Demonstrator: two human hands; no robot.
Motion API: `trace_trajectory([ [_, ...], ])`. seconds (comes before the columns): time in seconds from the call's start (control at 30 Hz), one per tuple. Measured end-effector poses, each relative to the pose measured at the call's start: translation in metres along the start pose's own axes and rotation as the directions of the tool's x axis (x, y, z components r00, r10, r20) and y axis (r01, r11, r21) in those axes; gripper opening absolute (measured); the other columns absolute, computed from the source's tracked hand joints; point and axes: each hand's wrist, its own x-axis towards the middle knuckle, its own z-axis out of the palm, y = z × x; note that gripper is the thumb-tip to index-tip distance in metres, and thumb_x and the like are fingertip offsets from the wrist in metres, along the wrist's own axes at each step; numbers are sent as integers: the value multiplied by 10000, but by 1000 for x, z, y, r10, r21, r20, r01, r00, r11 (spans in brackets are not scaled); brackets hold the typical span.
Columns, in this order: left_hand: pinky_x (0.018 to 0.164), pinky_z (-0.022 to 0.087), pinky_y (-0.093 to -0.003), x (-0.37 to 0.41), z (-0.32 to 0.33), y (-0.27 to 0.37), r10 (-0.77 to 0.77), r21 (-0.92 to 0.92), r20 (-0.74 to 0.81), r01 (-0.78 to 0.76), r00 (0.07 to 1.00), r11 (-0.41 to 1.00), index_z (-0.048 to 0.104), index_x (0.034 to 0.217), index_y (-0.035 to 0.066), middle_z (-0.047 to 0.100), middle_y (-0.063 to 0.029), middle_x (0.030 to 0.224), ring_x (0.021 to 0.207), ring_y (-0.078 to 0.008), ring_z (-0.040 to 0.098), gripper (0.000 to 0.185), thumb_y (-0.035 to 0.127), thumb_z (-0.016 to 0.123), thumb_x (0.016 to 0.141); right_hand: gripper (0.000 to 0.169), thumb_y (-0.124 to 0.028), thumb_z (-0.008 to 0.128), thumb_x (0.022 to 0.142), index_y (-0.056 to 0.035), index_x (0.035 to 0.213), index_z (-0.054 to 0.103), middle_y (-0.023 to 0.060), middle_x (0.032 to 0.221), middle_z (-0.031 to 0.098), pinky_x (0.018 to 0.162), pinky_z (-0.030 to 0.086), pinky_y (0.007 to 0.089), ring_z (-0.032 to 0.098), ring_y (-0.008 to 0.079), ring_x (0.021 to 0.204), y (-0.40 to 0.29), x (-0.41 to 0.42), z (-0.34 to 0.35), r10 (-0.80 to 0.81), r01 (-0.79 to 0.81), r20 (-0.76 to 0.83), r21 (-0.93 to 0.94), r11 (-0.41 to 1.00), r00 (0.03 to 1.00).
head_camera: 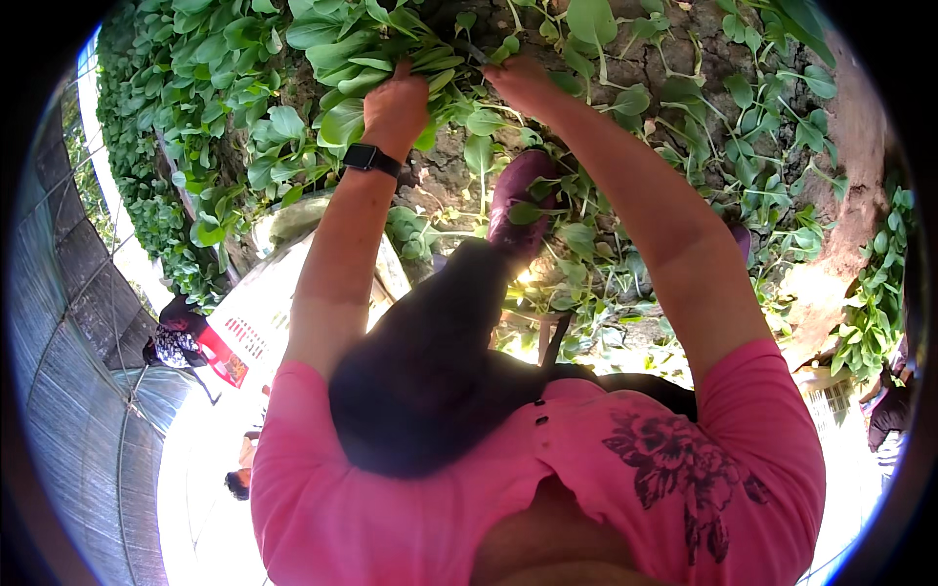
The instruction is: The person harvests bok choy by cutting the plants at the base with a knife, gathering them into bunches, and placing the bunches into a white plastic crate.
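Note:
My left hand (397,106), with a black watch (360,157) on its wrist, is closed around a bunch of leafy greens (344,55) with pale stalks. The leaves spread up and to the left of it. Just to the right, my right hand (522,86) grips a slim dark tool (471,51), probably a knife, that points towards the stalks. Leaves and fingers hide part of it. Beneath both hands lies cracked soil (440,172) with scattered low plants.
My purple boot (522,198) stands among leafy plants (579,242). Dense greens (212,88) grow at the left. A white plastic crate (253,322) sits by my left arm. Bare earth (854,146) runs along the right. Other people (176,340) are in the background near plastic sheeting (80,439).

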Motion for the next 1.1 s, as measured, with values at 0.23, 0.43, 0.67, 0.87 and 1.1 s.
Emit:
trace_trajectory([
  [0.23,748,530,-406,-5,13,-14,-48,-38,-12,48,999,998,657,898,70,460,-102,1345,898,-320,650,192,71,583,720,348,-263,403,928,14,933,615,219,855,633,726,515,492,633,389,811,-27,-9,3,-35,34,-47,-38,999,998],
  [0.43,767,519,-407,2,7,-6,-81,-96,-9,80,997,992,641,945,72,490,-62,1300,909,-319,638,232,73,573,723,295,-209,431,900,-8,910,646,218,850,638,696,542,459,645,377,801,-17,-1,4,-169,169,28,-311,935,985],
  [0.67,820,502,-365,-28,-21,-2,-17,-374,-254,-82,967,924,617,1085,84,531,-29,1280,996,-288,598,341,117,623,745,243,-264,667,802,-47,912,651,110,758,646,476,454,308,628,187,618,-15,-43,-40,274,-200,-10,656,728,962],
  [0.87,879,475,-299,-32,-71,26,119,-595,-319,-296,940,747,609,1119,42,558,-83,1243,1031,-250,603,415,59,697,714,450,-206,723,802,-102,1205,554,-67,634,467,401,226,211,309,14,457,-55,-97,-95,102,171,-207,944,282,973],
  [1.1,863,458,-239,-40,-97,41,84,-948,-114,-133,990,288,511,1260,31,630,-45,1073,940,-94,572,593,3,732,710,373,-234,694,822,-22,1097,557,23,752,608,483,416,260,524,88,542,-40,-90,-121,92,174,-225,907,383,970],
])
